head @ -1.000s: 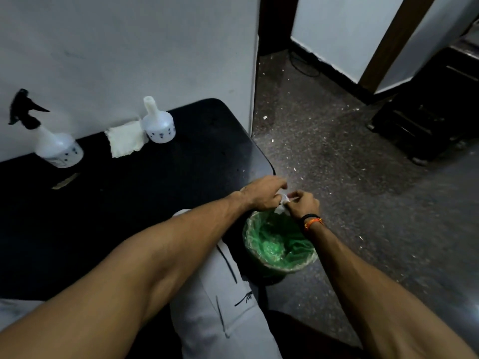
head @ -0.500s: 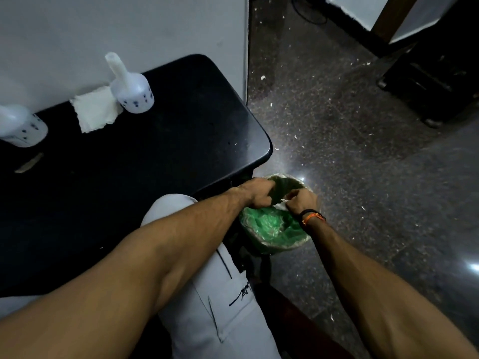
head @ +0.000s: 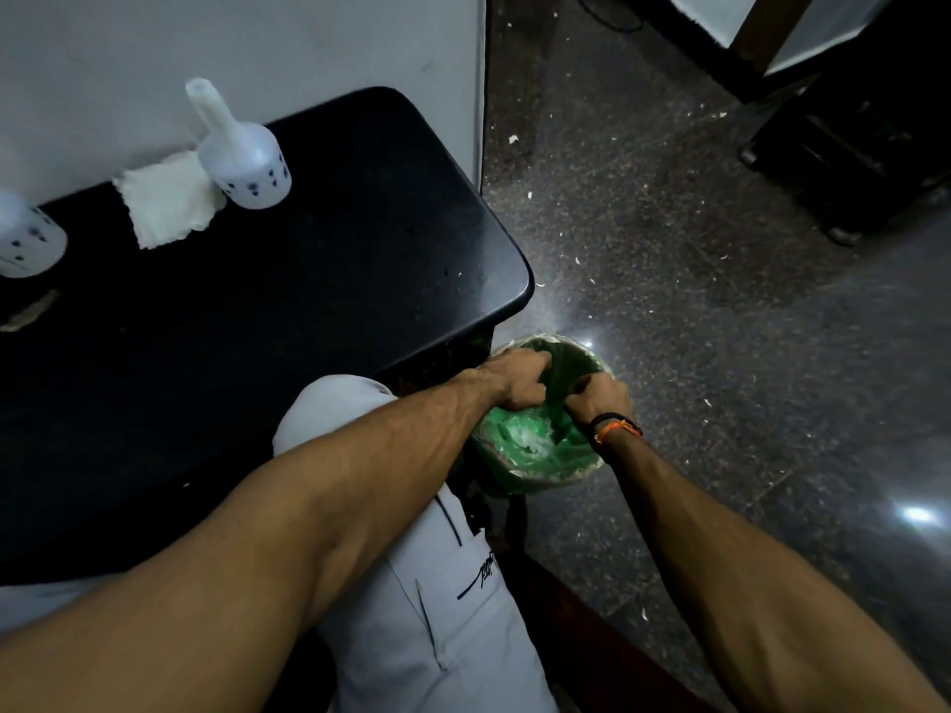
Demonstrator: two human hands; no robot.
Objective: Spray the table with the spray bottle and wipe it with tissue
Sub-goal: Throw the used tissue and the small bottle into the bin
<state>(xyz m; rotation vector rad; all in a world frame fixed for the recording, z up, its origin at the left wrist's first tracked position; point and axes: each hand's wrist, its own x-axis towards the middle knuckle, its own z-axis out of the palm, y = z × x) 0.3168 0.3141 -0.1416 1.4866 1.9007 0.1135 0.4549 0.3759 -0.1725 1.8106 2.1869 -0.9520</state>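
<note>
The black table (head: 319,259) stands against the white wall. At its left edge only the dotted white body of the spray bottle (head: 25,239) shows; its trigger head is out of frame. A folded white tissue (head: 164,200) lies by the wall. My left hand (head: 514,380) and my right hand (head: 599,398) hang close together over a green-lined bin (head: 561,478) on the floor by the table's corner. Their fingers curl down into the bin with the tips hidden. A crumpled white tissue (head: 527,440) lies inside the bin.
A second white dotted bottle (head: 242,162) with a plain nozzle stands beside the folded tissue. My knee in light trousers (head: 411,584) is under the table's edge. Dark furniture (head: 849,146) stands at the far right on the speckled floor.
The white tissue pinched between my two hands is no longer visible there. Both hands have dropped lower into the bin's mouth, and my view has tilted down.
</note>
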